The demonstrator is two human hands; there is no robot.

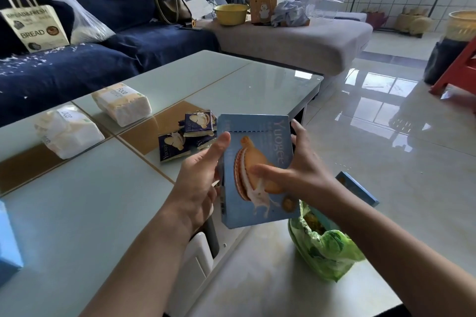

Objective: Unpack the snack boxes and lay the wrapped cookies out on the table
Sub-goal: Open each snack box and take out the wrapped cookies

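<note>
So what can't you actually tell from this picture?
Head view only:
- Whether the blue snack box still holds cookies: its printed front hides the inside.
- How many wrapped cookies lie on the table: they overlap, and the box and the left hand cover some.
- What the second blue box shows: the right hand and its forearm hide most of it.

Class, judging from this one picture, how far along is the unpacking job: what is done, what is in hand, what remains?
Done: a few dark wrapped cookies already lie on the table. In hand: the left hand and right hand both hold a light blue snack box above the table edge, its perforated top end still looking closed. Left: opening and emptying this box, and probably another blue box behind the right arm.
</note>
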